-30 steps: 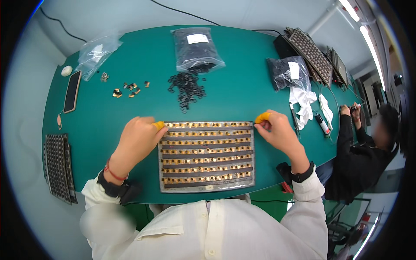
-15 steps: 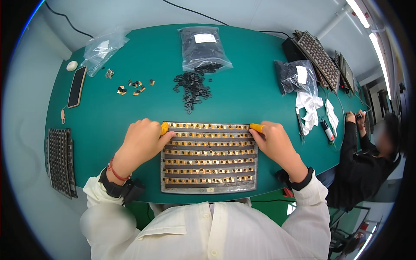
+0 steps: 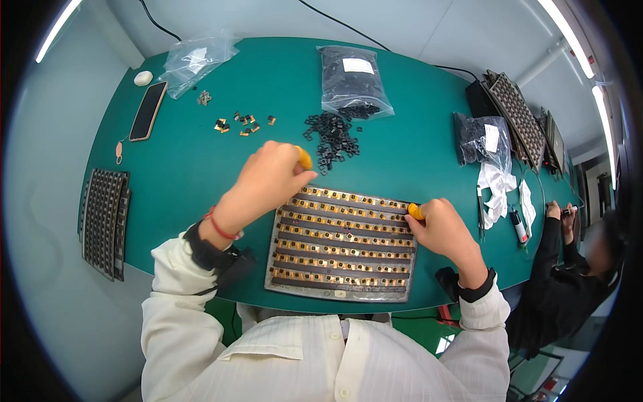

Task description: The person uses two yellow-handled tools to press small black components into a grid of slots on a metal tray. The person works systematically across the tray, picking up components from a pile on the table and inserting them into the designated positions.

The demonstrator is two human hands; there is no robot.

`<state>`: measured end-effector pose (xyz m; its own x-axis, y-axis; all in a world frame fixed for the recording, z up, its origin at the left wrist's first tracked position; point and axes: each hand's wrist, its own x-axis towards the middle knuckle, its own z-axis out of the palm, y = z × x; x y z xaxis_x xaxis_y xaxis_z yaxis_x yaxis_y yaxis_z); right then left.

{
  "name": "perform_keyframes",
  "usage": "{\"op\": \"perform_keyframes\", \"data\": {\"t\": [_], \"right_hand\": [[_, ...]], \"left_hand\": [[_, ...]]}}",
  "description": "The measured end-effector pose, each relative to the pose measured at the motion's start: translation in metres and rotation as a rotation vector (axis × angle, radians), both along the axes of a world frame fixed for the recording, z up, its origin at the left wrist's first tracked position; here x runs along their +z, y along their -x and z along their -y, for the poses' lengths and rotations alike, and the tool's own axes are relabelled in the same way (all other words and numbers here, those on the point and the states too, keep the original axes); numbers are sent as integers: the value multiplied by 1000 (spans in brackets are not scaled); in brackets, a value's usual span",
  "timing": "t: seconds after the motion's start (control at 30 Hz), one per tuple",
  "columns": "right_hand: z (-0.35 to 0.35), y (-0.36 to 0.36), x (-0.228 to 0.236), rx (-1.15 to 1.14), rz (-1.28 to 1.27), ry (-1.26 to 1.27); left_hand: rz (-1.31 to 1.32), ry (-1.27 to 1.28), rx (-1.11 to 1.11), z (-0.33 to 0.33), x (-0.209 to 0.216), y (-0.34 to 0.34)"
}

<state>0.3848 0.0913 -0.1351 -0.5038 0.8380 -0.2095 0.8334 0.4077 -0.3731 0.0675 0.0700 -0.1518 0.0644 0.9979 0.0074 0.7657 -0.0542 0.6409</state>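
A flat grey tray (image 3: 340,295), lined with rows of small gold-and-black parts, lies slightly turned on the green table before me. My right hand (image 3: 443,224) grips its far right corner between thumb and index finger. Over the far left corner, my left hand (image 3: 268,173) is raised off the tray, its thumb and index fingertip apart and its other fingers curled; nothing shows between them. Yellow finger covers (image 3: 303,158) are on both index fingers. Just beyond the tray sits a pile of small black square parts (image 3: 331,137), spilling from a clear bag (image 3: 351,84).
Loose gold-and-black pieces (image 3: 244,124) and small metal parts (image 3: 204,98) lie far left, near a phone (image 3: 148,112) and a clear bag (image 3: 194,63). Stacked trays (image 3: 104,221) stand at left. At right are another bag (image 3: 475,141), white tissue (image 3: 494,191), tweezers (image 3: 480,213) and a co-worker (image 3: 569,288).
My left hand has let go of the tray's far left corner and moved up and inward. The tray has turned slightly clockwise. The whole view has shifted, with the scene now farther right.
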Motion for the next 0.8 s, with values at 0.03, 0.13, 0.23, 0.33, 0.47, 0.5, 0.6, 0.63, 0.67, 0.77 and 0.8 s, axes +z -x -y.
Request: {"op": "perform_keyframes", "data": {"t": [0.03, 0.13, 0.23, 0.33, 0.47, 0.5, 0.6, 0.63, 0.67, 0.77, 0.8], "right_hand": [[-2, 3, 7, 7, 16, 26], [-11, 13, 19, 42, -77, 19], [-27, 33, 21, 97, -218, 29], [-41, 66, 12, 123, -286, 84], [-56, 105, -13, 148, -304, 84], [-56, 113, -16, 134, -277, 47], [-51, 128, -20, 69, -224, -20], [-51, 128, -22, 76, -241, -23], [-50, 128, -24, 86, -255, -26], [-51, 124, -22, 165, -301, -18], [-51, 121, -21, 198, -316, -11]], "left_hand": [[4, 23, -3, -2, -5, -6], [-152, -58, 7, -5, -16, -23], [-177, -165, 4, -7, -24, -30], [-237, -205, -12, -5, -24, -30], [-311, -148, 5, 1, -13, -15], [-306, -144, 29, 2, -14, -8], [-269, -132, 84, 5, -19, 11], [-247, -125, 93, 5, -21, 15], [-223, -119, 104, 6, -23, 17], [-172, -141, 81, 6, -22, 18], [-160, -125, 77, 6, -22, 19]]}}
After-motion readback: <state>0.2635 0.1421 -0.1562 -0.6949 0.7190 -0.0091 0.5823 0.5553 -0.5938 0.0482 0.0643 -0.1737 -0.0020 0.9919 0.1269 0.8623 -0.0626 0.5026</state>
